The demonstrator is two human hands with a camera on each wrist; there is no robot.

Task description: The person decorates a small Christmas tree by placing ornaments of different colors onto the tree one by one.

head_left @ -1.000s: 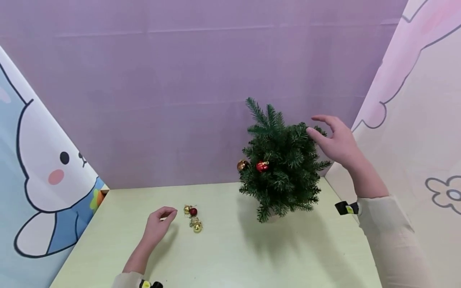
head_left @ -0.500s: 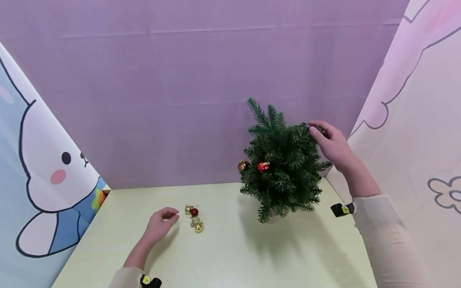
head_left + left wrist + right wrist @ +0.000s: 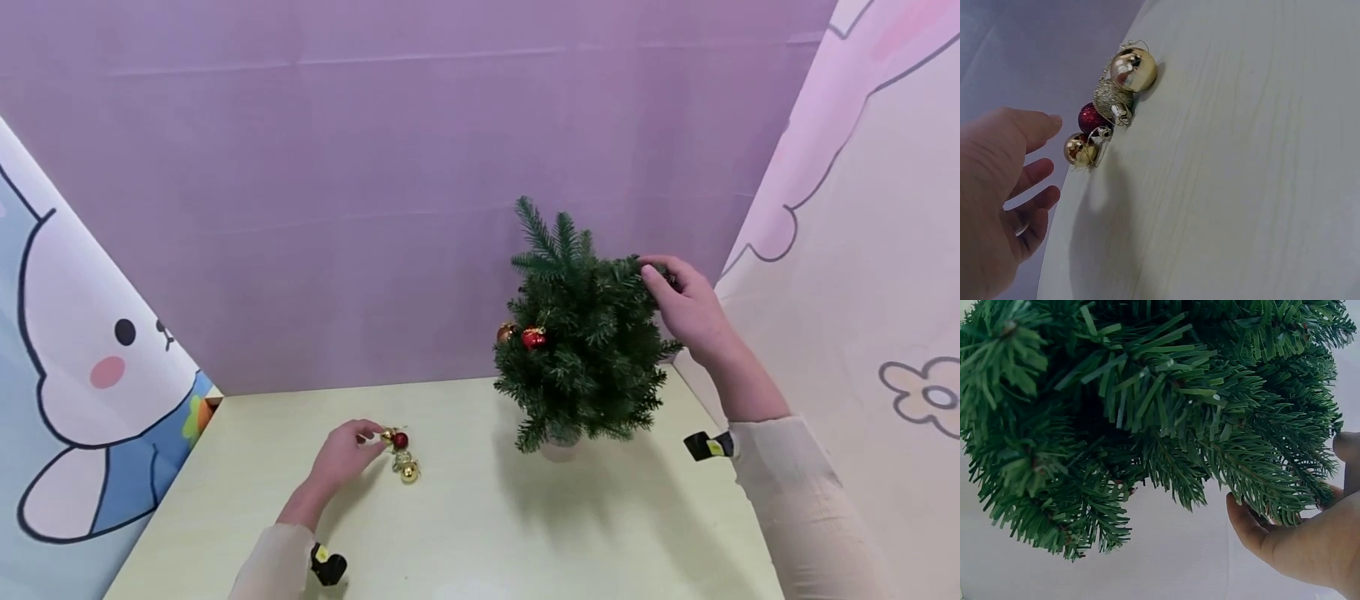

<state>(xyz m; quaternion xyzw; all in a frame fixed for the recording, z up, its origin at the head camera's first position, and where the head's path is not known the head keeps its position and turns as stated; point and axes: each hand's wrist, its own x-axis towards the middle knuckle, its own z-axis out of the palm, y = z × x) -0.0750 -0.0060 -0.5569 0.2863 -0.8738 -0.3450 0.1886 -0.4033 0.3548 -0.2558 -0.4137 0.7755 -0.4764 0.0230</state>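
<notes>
A small green Christmas tree [image 3: 585,350] stands at the right of the table, with a red bauble [image 3: 534,337] and a bronze bauble [image 3: 506,332] on its left side. My right hand [image 3: 693,312] holds a branch tip [image 3: 1272,481] at the tree's upper right, fingers and thumb around it. Beside a short row of loose baubles my left hand [image 3: 347,454] has thumb and fingers parted, just short of the small gold bauble [image 3: 1080,150]. A dark red bauble [image 3: 1094,119], a glittery gold bauble [image 3: 1112,100] and a larger shiny gold bauble [image 3: 1134,69] complete the row.
The pale table [image 3: 450,533] meets a purple cloth wall [image 3: 375,208] behind the tree. Printed panels flank it, a rabbit panel [image 3: 82,333] on the left and a flower panel [image 3: 862,250] on the right.
My left hand has moved right and slightly up to the baubles. My right hand has closed around the branch tip, and the tree has turned slightly, its hanging baubles now nearer each other in view.
</notes>
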